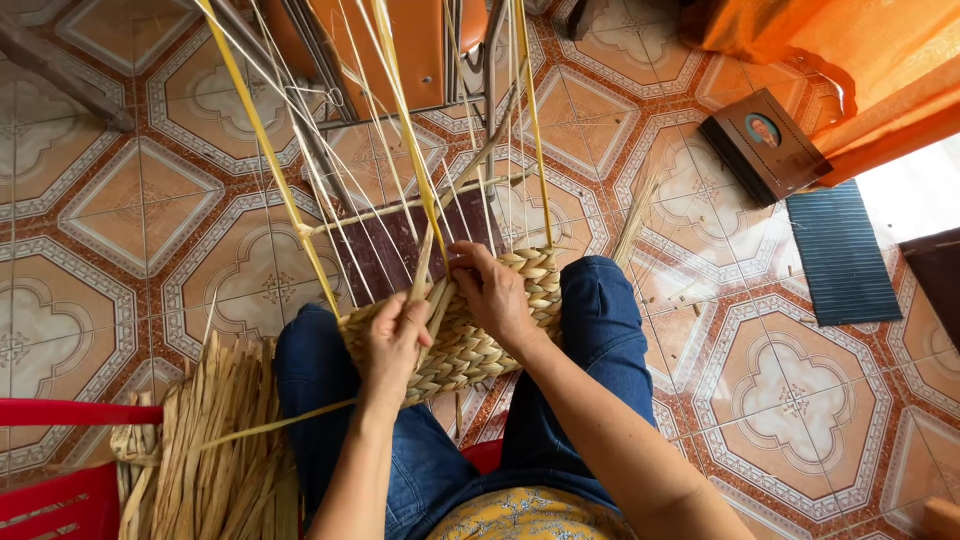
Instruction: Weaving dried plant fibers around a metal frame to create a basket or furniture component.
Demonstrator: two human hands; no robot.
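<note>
Straw basket (470, 340) on the lap, mid-weave: left hand (392, 340) pinches a strand (425, 265), right hand (492, 290) presses the rim; next, probably, threading between upright stakes (400, 110).
</note>
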